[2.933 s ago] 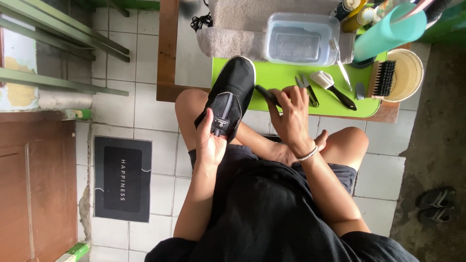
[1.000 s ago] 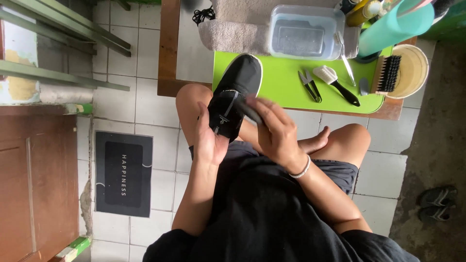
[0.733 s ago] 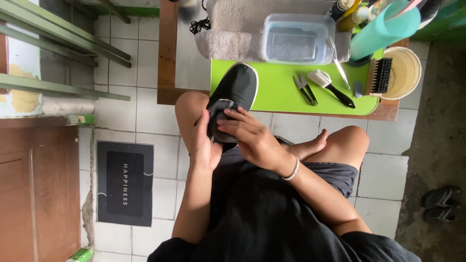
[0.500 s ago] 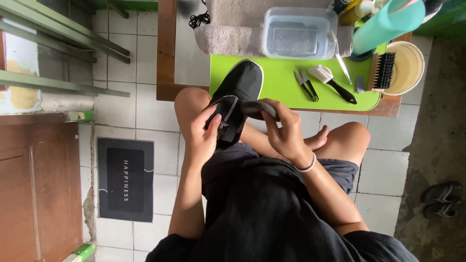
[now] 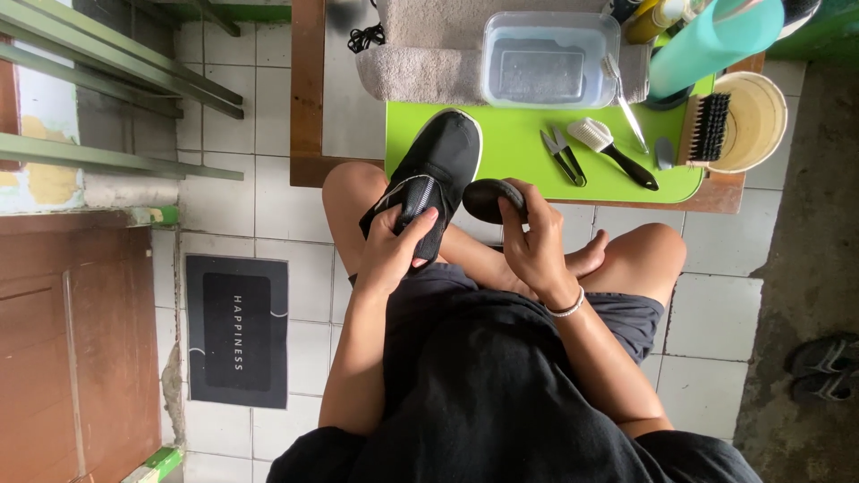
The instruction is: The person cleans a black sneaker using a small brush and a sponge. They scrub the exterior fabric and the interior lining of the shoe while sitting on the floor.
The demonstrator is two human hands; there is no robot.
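Seated person, legs crossed, on white tiled floor (image 5: pixel 268 192). Low wooden table (image 5: pixel 309 107) directly ahead; its near edge runs just past the knees, little gap between. A lime-green mat (image 5: pixel 519 152) covers the table's right part, with a bare strip of green between the shoe's toe and the tools. To the left, floor open as far as a black doormat (image 5: pixel 237 331) and a brown wooden door (image 5: pixel 54 349). To the right, tiles end at rough grey concrete, where a pair of dark sandals (image 5: pixel 823 367) lies well apart.

Black sneaker (image 5: pixel 434 174), white-edged sole, fabric upper: toe rests on the mat's near-left corner, heel end tilted toward the lap. Left hand (image 5: pixel 394 250) grips the heel end, fingers wrapped over the tongue area. Right hand (image 5: pixel 537 246) is closed on a dark, flat, oval insole (image 5: pixel 488 199), held just beside the sneaker's right side, near but not clearly touching. A thin bracelet circles the right wrist.

On the mat: metal scissors (image 5: pixel 564 156), a small white-bristled brush (image 5: pixel 613 152) with black handle, both well clear of the hands. Behind them, a clear plastic tub (image 5: pixel 550 58) of water stands on a grey towel (image 5: pixel 420 63). Far right, a cream bucket (image 5: pixel 761 121) with a black-bristled wooden brush (image 5: pixel 707 125) on its rim, beside a teal cylindrical container (image 5: pixel 716 40).
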